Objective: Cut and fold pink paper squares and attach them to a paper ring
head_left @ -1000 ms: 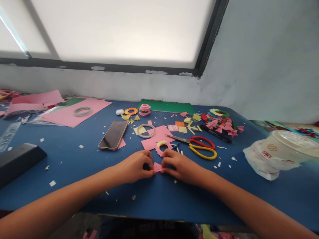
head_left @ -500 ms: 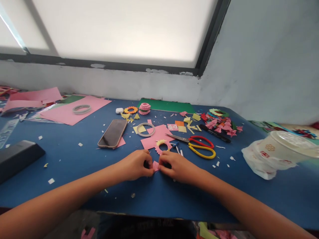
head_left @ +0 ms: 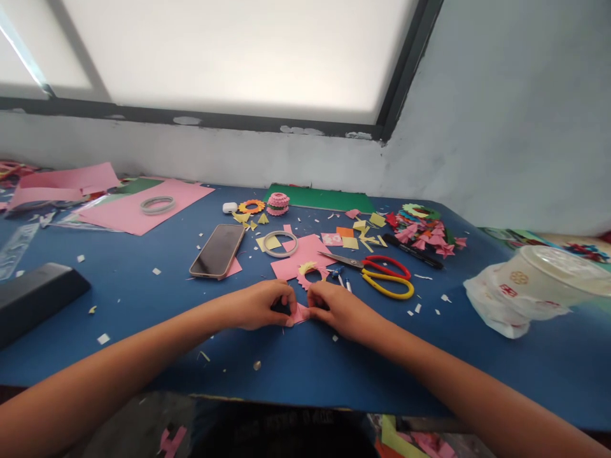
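Note:
Between my two hands is a small folded piece of pink paper (head_left: 300, 313), held just above or on the blue table. My left hand (head_left: 267, 304) pinches its left side with thumb and fingers. On the other side, my right hand (head_left: 334, 308) grips the right edge. Parts of the paper are hidden by my fingers. Just beyond my hands lies a pink scalloped paper ring (head_left: 303, 280) with yellow paper on it. Behind that is a flat pink sheet (head_left: 308, 250). Scissors (head_left: 382, 272) with red and yellow handles rest open to the right of it.
A phone (head_left: 218, 251) lies left of my hands, near a tape roll (head_left: 280, 253). A black marker (head_left: 413, 252) and a pile of folded paper pieces (head_left: 422, 232) are at right. A bagged cup (head_left: 529, 286) stands far right; a dark block (head_left: 41, 299) sits left. Scraps litter the table.
The pink paper shows wider between my fingers, with its folds shifted. My hands have moved slightly up in the picture. The rest of the table looks unchanged.

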`<action>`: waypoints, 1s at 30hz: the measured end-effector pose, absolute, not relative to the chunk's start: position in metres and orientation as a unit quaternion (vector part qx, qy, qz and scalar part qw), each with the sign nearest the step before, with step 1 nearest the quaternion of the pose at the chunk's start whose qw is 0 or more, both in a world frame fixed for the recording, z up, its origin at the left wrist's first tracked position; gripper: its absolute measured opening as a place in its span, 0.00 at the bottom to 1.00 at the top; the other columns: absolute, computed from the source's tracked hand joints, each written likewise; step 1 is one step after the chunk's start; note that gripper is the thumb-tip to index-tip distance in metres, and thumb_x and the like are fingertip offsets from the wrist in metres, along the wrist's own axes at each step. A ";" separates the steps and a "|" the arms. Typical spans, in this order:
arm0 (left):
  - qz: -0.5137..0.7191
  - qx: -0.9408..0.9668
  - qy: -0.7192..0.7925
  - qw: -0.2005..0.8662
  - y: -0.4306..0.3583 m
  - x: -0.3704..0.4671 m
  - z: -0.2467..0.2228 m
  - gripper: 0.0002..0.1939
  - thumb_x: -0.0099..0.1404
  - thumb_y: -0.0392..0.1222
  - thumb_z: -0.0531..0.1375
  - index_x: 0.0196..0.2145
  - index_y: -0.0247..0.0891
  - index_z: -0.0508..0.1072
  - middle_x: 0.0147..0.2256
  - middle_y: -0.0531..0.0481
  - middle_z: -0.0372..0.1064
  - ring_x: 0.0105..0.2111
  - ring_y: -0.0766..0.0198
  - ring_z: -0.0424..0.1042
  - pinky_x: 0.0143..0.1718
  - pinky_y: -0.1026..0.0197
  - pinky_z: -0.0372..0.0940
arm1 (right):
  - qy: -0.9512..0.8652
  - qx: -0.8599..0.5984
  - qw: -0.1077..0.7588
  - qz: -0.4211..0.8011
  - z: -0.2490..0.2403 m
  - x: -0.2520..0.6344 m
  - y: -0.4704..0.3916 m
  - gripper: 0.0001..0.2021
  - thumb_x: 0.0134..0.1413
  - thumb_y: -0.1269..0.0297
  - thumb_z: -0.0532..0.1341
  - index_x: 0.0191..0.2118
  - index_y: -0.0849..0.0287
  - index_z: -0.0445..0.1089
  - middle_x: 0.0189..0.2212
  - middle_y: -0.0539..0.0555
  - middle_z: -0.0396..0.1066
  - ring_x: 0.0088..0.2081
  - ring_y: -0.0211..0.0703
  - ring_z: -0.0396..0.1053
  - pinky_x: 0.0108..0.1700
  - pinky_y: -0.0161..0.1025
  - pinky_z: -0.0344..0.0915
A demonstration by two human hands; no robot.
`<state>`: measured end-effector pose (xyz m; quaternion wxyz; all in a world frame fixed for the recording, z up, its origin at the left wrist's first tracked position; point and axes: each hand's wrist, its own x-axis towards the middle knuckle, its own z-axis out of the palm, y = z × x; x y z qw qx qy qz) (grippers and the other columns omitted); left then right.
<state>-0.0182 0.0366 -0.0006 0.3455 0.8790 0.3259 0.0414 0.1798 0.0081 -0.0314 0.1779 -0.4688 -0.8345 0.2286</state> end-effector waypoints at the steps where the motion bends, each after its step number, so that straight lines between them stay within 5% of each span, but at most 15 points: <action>1: 0.037 0.880 0.326 0.344 0.037 -0.019 0.000 0.06 0.56 0.39 0.60 0.33 0.34 0.70 0.31 0.53 0.62 0.30 0.65 0.61 0.29 0.65 0.54 | -0.834 -0.467 0.180 0.232 -0.030 0.181 0.009 0.06 0.52 0.68 0.62 0.29 0.60 0.63 0.24 0.46 0.59 0.26 0.35 0.57 0.28 0.32 0.53; 8: 0.028 0.895 0.318 0.311 0.033 -0.024 0.005 0.07 0.58 0.38 0.60 0.36 0.37 0.72 0.33 0.52 0.62 0.31 0.66 0.63 0.31 0.65 0.59 | -0.857 -0.418 0.189 0.236 -0.030 0.190 0.007 0.04 0.54 0.73 0.59 0.35 0.60 0.70 0.29 0.50 0.63 0.30 0.35 0.62 0.33 0.32 0.60; 16: 0.064 0.951 0.192 0.233 0.024 -0.029 0.000 0.14 0.62 0.29 0.54 0.42 0.42 0.72 0.48 0.49 0.68 0.46 0.61 0.68 0.47 0.61 0.61 | -0.913 -0.302 0.216 0.168 -0.034 0.199 -0.001 0.11 0.56 0.74 0.53 0.39 0.58 0.71 0.34 0.55 0.66 0.35 0.39 0.65 0.38 0.35 0.63; 24: 0.058 0.974 0.143 0.164 0.020 -0.027 0.003 0.14 0.61 0.30 0.54 0.42 0.40 0.73 0.46 0.45 0.70 0.46 0.56 0.69 0.46 0.58 0.63 | -0.877 -0.374 0.220 0.205 -0.027 0.194 -0.003 0.05 0.54 0.69 0.58 0.36 0.59 0.70 0.31 0.52 0.67 0.33 0.39 0.66 0.36 0.35 0.64; 30: 0.100 0.952 0.223 0.184 0.018 -0.017 -0.006 0.03 0.62 0.34 0.56 0.31 0.36 0.70 0.37 0.47 0.70 0.40 0.59 0.68 0.43 0.57 0.62 | -0.890 -0.372 0.194 0.176 -0.031 0.190 -0.002 0.05 0.55 0.73 0.56 0.34 0.60 0.68 0.33 0.54 0.67 0.35 0.40 0.65 0.39 0.37 0.63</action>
